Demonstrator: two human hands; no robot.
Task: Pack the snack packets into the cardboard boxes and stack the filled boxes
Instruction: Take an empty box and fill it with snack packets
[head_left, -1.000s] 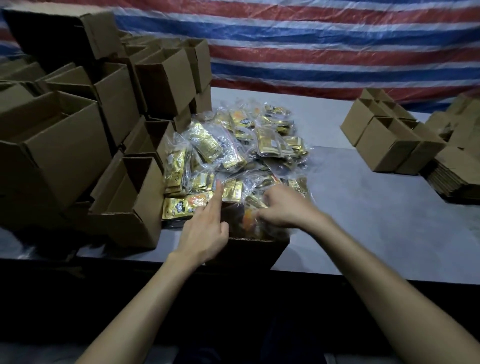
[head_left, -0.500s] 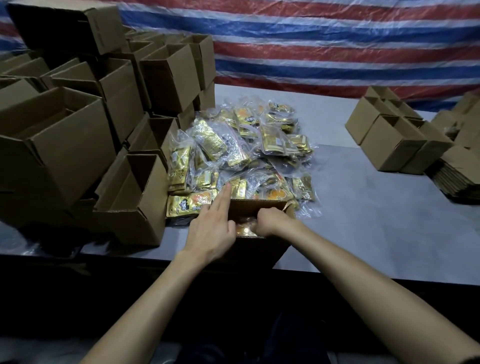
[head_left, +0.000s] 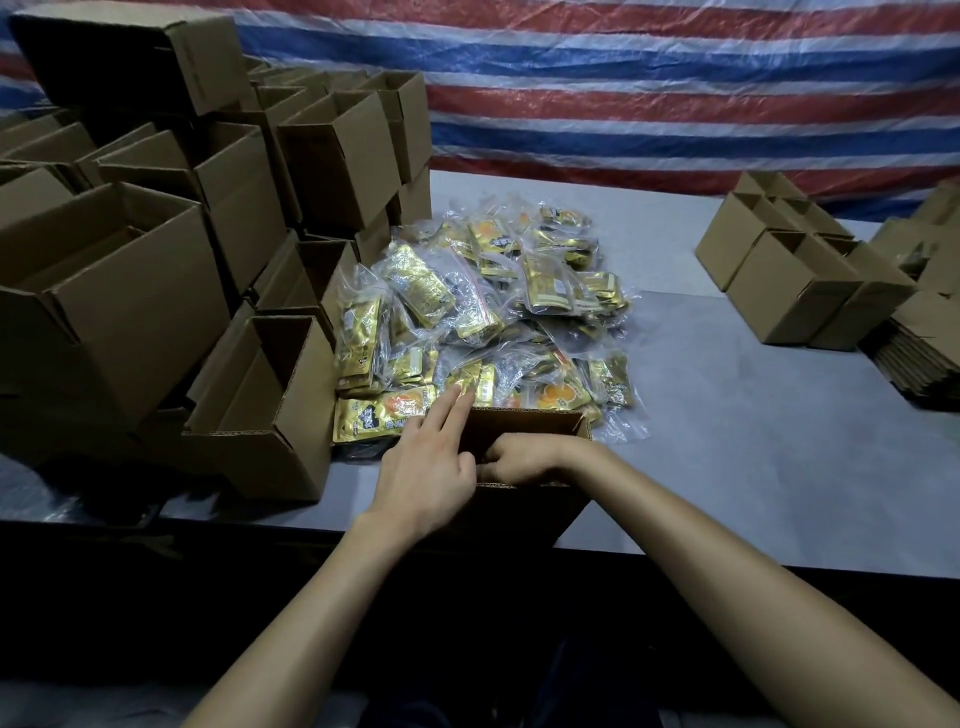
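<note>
Here, the open cardboard box (head_left: 535, 423) stands at the near edge of the grey table (head_left: 753, 441), and both hands meet at it. The left hand (head_left: 426, 467) lies over the box's left rim with its index and middle fingers stretched straight, their tips reaching the packets just beyond the box. The right hand (head_left: 524, 460) is dipped inside the box with fingers curled downward; whether they grip a packet cannot be told. Directly behind the box, touching its far wall, lies the heap of gold snack packets (head_left: 483, 312) in clear bags. Left of the box rises a stack of empty cardboard boxes (head_left: 145, 291). Well to the box's right sit smaller boxes (head_left: 795, 296) and a stack of flattened cardboard (head_left: 914, 358). Far behind the box hangs a striped tarpaulin (head_left: 675, 78).
</note>
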